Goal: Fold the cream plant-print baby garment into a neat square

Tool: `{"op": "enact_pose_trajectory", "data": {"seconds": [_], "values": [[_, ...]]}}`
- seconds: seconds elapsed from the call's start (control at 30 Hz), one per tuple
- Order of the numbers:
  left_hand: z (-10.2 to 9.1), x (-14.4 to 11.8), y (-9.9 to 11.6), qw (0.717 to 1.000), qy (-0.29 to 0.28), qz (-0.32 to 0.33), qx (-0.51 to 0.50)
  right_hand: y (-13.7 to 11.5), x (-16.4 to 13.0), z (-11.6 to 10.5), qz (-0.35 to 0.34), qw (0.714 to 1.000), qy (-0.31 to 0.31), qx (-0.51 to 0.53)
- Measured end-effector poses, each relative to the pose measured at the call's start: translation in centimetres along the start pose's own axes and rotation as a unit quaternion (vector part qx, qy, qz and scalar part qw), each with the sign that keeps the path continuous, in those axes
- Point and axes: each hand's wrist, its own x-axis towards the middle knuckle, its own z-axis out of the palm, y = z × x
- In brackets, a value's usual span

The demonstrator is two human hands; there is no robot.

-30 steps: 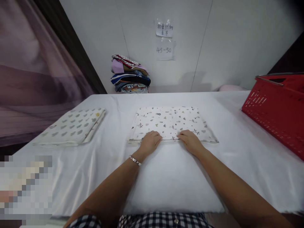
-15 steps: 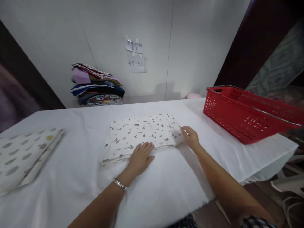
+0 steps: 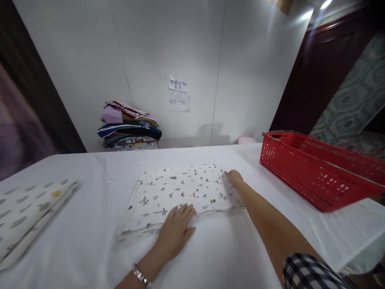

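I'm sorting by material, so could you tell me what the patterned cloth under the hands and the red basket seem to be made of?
Patterned cloth: likely soft matte cotton; folded flat in layers. Red basket: apparently glossy moulded plastic with perforated walls and metal-looking handles.

Probably a textile workroom: stacked fabrics [image 3: 130, 125], folding table [image 3: 90, 249].

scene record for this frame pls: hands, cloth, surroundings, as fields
left hand: flat, fingers on near edge of folded printed cloth
right hand: at the cloth's far right corner; grip unclear
surface: white-covered table
left of cloth: second folded cloth
right: red basket
back wall: stack of folded fabrics, paper notes
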Motion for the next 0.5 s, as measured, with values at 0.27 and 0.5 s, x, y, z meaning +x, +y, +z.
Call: {"op": "enact_pose_trajectory", "data": {"seconds": [0.27,0.5], "values": [[-0.3,-0.4,0.1,1.0,0.001,0.011,0.006,-1.3,2.3,1.5,-0.012,0.998,0.046,-0.041],[-0.2,-0.5,0.0,0.999,0.017,0.019,0.023,-1.2,4.0,1.1,-0.034,0.995,0.045,-0.078]]}}
